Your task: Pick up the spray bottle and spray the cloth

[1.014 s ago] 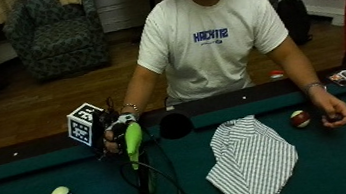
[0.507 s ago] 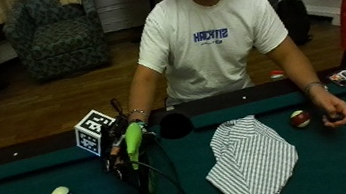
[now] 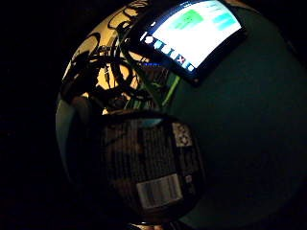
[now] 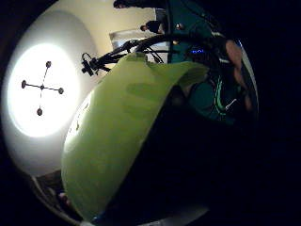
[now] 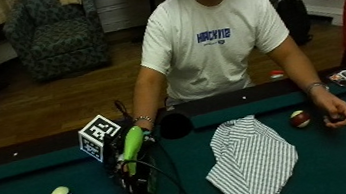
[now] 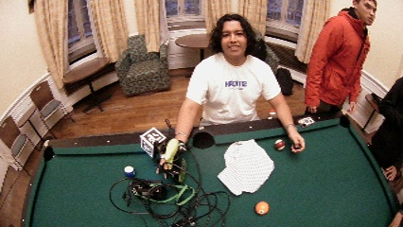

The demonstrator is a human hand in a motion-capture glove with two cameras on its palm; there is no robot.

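change: right hand [image 5: 125,151] with spray bottle [image 5: 132,143] has shifted a little toward the side pocket [image 5: 176,125] since a second ago; bottle is up, not yet aimed at cloth.
grip: fingers curled round bottle body, label close to palm [image 3: 148,167], green top [image 4: 117,141] above.
bottle place: over pool table [image 5: 342,155] near far rail.
cloth: striped cloth [image 5: 252,159] flat mid-table, well apart.

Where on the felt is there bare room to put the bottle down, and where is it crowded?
Bare felt lies between the cloth and the far rail, past the orange ball. Crowded: cables in front of the bottle.
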